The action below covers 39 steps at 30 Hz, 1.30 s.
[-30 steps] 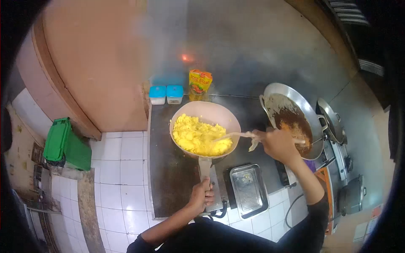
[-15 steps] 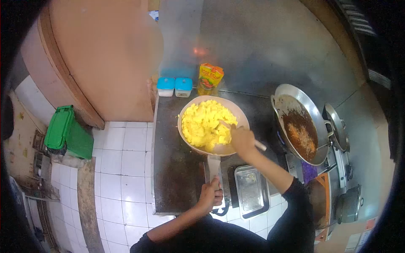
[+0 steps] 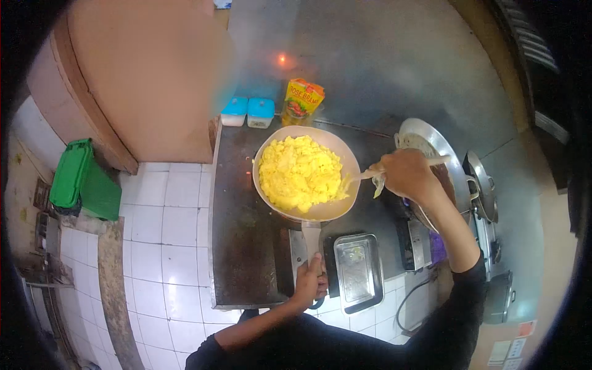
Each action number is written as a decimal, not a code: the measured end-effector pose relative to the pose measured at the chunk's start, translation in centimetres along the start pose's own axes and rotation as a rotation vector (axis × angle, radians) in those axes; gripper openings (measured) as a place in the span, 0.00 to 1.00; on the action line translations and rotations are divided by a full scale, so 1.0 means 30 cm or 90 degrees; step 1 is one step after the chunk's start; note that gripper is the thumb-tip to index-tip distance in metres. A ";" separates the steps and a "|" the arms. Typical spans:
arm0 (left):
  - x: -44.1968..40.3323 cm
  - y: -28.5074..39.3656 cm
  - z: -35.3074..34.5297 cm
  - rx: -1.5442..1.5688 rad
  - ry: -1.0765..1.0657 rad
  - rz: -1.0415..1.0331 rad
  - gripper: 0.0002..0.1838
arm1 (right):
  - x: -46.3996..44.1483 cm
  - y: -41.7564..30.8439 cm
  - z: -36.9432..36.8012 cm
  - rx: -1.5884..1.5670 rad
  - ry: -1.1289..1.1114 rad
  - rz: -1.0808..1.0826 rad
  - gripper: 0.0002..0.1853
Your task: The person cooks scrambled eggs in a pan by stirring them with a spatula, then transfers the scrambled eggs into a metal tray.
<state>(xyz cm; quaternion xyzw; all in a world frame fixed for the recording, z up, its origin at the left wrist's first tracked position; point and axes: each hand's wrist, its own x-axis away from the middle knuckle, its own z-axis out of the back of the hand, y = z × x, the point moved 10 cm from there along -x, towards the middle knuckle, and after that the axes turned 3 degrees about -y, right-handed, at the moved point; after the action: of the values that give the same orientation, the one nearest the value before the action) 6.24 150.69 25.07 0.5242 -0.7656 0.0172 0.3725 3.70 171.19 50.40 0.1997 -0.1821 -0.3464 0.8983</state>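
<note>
My left hand (image 3: pixel 309 282) is wrapped round the handle of a beige frying pan (image 3: pixel 343 145). Fluffy scrambled eggs (image 3: pixel 298 174) fill much of the pan, heaped toward its left and middle. My right hand (image 3: pixel 408 174) is closed on a pale spatula (image 3: pixel 365 175), just beyond the pan's right rim. The spatula's blade end reaches over the inside right edge, near the eggs, while its handle points right toward the wok. A pale, yellowish-green bit hangs below my right fingers; what it is I cannot tell.
To the right stands a metal wok (image 3: pixel 425 131) holding dark brown food, partly hidden by my right arm. A steel tray (image 3: pixel 359 271) lies near the front edge. Behind the pan are blue-lidded containers (image 3: pixel 261 110) and a yellow pouch (image 3: pixel 303 98). A green bin (image 3: pixel 92 179) stands left.
My right hand has moved right and up with the spatula, from over the eggs to beyond the pan's rim. The eggs look more gathered. My left hand keeps hold of the handle.
</note>
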 end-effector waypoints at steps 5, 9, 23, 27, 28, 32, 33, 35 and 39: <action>-0.018 -0.008 -0.002 0.026 -0.026 -0.009 0.20 | -0.176 0.030 -0.069 0.164 -0.022 0.100 0.07; -0.017 -0.013 0.001 0.034 -0.012 0.003 0.19 | -0.330 0.073 -0.064 0.216 -0.018 0.085 0.06; -0.015 -0.025 0.007 0.037 0.009 0.075 0.19 | -0.600 -0.182 -0.087 0.404 0.147 0.283 0.05; -0.022 -0.015 0.002 0.050 0.005 0.057 0.19 | -0.638 -0.130 -0.231 0.382 -0.132 0.250 0.09; -0.026 -0.024 0.006 0.052 0.002 0.056 0.19 | -0.639 -0.116 -0.248 0.374 -0.196 0.240 0.10; -0.014 -0.022 0.004 0.050 0.015 0.079 0.18 | -0.705 -0.033 -0.239 0.362 -0.265 0.164 0.14; -0.017 -0.028 0.004 0.068 0.001 0.071 0.18 | -0.685 -0.026 -0.303 0.316 -0.353 0.154 0.15; -0.032 -0.071 0.019 0.123 -0.047 0.087 0.17 | -0.658 -0.019 -0.406 0.271 -0.440 0.143 0.16; -0.024 -0.075 0.026 0.085 0.007 0.123 0.17 | -0.655 -0.011 -0.397 0.174 -0.432 0.157 0.17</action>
<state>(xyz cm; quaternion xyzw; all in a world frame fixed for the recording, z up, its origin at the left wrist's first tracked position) 7.78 149.92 23.27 0.4715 -0.8077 0.1064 0.3375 -4.57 187.38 36.37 0.1681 -0.5365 -0.2549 0.7868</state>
